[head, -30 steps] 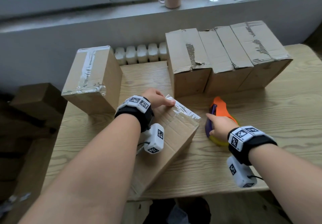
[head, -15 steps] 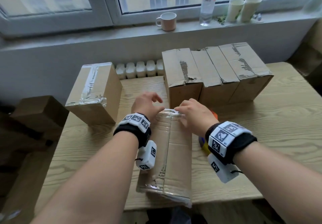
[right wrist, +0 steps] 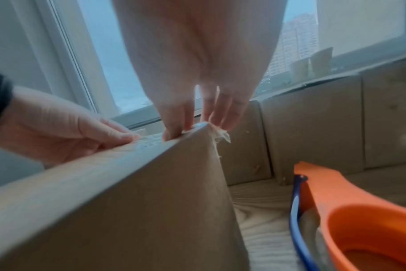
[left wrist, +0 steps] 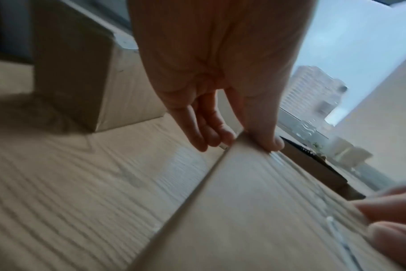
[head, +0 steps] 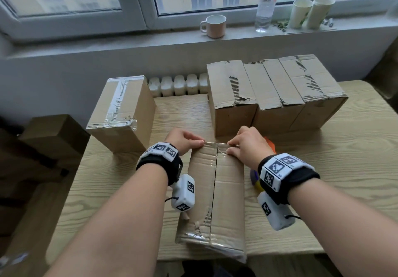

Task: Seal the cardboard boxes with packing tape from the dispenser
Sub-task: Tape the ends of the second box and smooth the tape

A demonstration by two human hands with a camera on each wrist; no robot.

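Nearest: long brown cardboard box point(head: 215, 190) lying flat on the light wood-grain table point(head: 323, 169), clear tape across its near end and far end, centre seam between the flaps looks bare. Left hand point(head: 184, 141) and right hand point(head: 245, 145) both at the far top edge, thumbs on top and fingers curled over the far side, pinching the clear tape strip point(head: 215, 145) down around that edge; the wrist views confirm both grips. Orange-and-blue plastic tape dispenser point(right wrist: 350, 210) sits on the table just right of the box, mostly hidden under the right wrist in the head view. Judgement: smoothing the end strip, so this box is partway done. Next move likely needs the right hand to let go, pick up the dispenser and run the seam lengthwise while the left steadies the box. Further back: one taped brown box point(head: 120, 108) at left, three untaped torn-top brown boxes point(head: 273, 91) in a row at right.
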